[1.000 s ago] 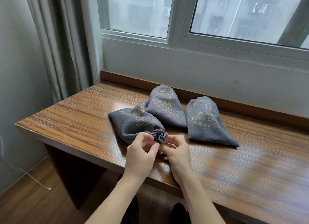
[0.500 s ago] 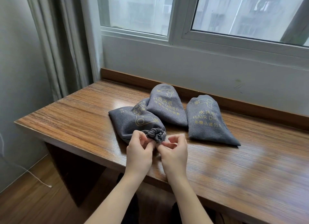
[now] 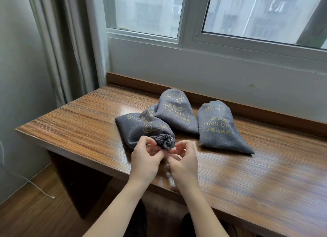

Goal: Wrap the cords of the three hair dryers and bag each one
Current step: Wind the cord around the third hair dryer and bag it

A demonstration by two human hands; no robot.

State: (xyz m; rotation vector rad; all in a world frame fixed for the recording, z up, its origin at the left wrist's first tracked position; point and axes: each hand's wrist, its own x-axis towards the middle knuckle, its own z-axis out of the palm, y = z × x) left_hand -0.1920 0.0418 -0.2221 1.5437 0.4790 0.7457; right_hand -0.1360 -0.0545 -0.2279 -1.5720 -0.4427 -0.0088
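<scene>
I count three grey bags on the desk (image 3: 70, 120), all of them filled out, and no dryer or cord lying loose, so I judge I am on the last step: closing the third bag. That near bag (image 3: 139, 128) lies on its side at the centre of the frame, its gathered mouth (image 3: 165, 141) puckered tight and pointing toward me. My left hand (image 3: 145, 159) sits just below and left of the mouth, fingers curled with thumb and forefinger pinched together at the bunched cloth. My right hand (image 3: 184, 159) is just to the right of it, fingers half curled around something too thin to make out; I cannot tell whether either hand has a drawstring in its grip, though that is my guess. The middle bag (image 3: 176, 113) stands behind, overlapping the near bag's far end, and the right bag (image 3: 219, 128) lies beside it toward centre right, apart from my hands. The next move, as I judge it, calls for a firm pull or a knot at the mouth while steadying the bag so the closure holds. Two hands, three bags, one desk.
</scene>
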